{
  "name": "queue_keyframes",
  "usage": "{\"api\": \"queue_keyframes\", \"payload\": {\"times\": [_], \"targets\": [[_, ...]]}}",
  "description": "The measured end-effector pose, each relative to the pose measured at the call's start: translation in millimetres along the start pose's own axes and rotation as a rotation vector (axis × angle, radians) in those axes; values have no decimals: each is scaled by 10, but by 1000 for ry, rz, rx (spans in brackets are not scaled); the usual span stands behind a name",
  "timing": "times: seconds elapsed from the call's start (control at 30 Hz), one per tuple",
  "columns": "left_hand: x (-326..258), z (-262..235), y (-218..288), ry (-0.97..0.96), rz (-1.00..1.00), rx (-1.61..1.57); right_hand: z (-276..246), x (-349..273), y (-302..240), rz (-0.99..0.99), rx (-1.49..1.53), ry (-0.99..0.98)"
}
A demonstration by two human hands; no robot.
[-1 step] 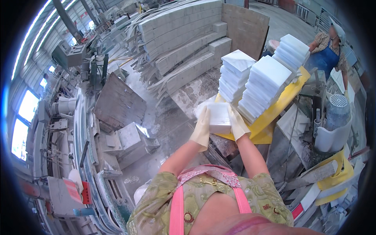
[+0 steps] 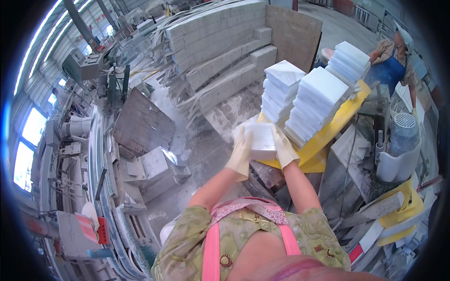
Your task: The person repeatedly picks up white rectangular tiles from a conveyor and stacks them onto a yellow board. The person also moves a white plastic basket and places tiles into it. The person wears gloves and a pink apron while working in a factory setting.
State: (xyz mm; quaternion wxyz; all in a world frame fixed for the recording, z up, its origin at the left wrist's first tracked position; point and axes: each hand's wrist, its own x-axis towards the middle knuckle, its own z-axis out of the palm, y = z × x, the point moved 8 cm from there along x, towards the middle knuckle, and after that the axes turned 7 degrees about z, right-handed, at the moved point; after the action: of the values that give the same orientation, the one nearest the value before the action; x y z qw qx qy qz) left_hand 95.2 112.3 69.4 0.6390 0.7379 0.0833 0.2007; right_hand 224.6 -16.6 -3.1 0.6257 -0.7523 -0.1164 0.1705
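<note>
At the middle of the view, between two gloved hands: one white block [image 2: 262,140], squared, pale top face up. Single piece or several tiles together: cannot tell.

Left hand [image 2: 242,146]: cream glove, laid along the block's left side, fingers pointing away from the body. Right hand [image 2: 283,146]: matching glove, on the block's right side. The two are apart from each other, clamped on the block from opposite sides. Whether the block is lifted or rests on something: cannot tell, its underside being hidden.

Step in hand, as judged: gripping and steadying the block. A move from here would call for even pressure from both palms, the block kept level, and clearance from the tiles just beyond.

Beyond the hands, to the right: yellow sheet [image 2: 313,162], slanting away, bearing white tiles. Nearer left stack [image 2: 282,93], edges uneven; middle stack [image 2: 316,100]; far stack [image 2: 348,63].

Further out: stone wall [image 2: 215,30], layered; brown board [image 2: 293,35], upright at its end; co-worker [image 2: 393,68] in blue apron, far right; bucket [image 2: 398,161], white, at right.
</note>
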Motion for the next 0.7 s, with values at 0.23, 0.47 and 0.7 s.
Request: {"api": "queue_keyframes", "payload": {"times": [0.23, 0.47, 0.7], "targets": [[413, 416, 501, -504, 656, 1179, -120, -67, 56, -179, -146, -44], [579, 692, 188, -816, 274, 1283, 101, 352, 484, 180, 358, -303], [565, 743, 41, -815, 192, 1361, 80, 17, 87, 136, 378, -175]]}}
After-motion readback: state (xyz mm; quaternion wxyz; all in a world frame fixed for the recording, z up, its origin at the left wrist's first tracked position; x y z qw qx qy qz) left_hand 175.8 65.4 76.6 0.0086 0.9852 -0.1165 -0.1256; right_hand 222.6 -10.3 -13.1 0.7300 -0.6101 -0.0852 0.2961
